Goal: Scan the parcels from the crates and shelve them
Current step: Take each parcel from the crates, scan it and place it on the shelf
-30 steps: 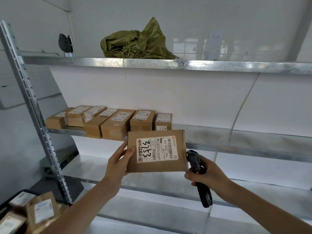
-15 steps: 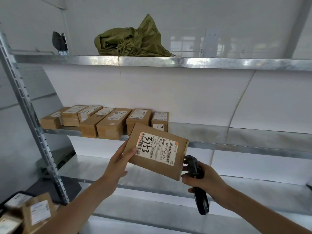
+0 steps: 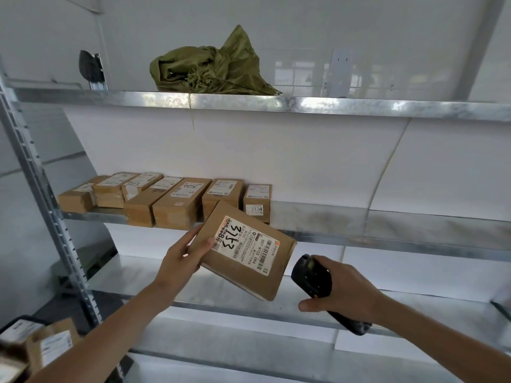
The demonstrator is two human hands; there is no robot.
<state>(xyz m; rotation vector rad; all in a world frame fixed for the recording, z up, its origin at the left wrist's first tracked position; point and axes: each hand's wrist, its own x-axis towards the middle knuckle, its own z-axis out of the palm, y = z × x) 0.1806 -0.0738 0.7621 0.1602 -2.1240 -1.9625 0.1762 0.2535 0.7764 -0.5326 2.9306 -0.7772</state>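
While the left hand [image 3: 179, 261] grips its left edge, thumb curled over the front and fingers hidden behind, the brown parcel [image 3: 243, 251] hangs tilted in the centre of the frame, in front of the middle shelf [image 3: 387, 225] and not resting on it. Its white label [image 3: 246, 243] carries the handwritten number 3133, a barcode and the printed code 507-N705 094. At lower right, just beside the parcel but apart from it, the right hand [image 3: 348, 291] wraps its fingers and thumb round a black handheld scanner [image 3: 313, 279], whose head points up towards the parcel.

Behind, at centre left, a row of brown boxes [image 3: 168, 201] sits on the middle shelf; the rightmost box [image 3: 257, 201] bears a small tag reading 3134, and another label has handwriting that I cannot read surely. In the upper centre, a crumpled green sack [image 3: 213, 70] lies on the top shelf [image 3: 304, 103], with a dark object [image 3: 88, 66] at upper left. The shelving is galvanised metal with a slotted upright [image 3: 47, 203] on the left, set against white walls. At lower left, blurred labelled parcels [image 3: 49, 346] show.
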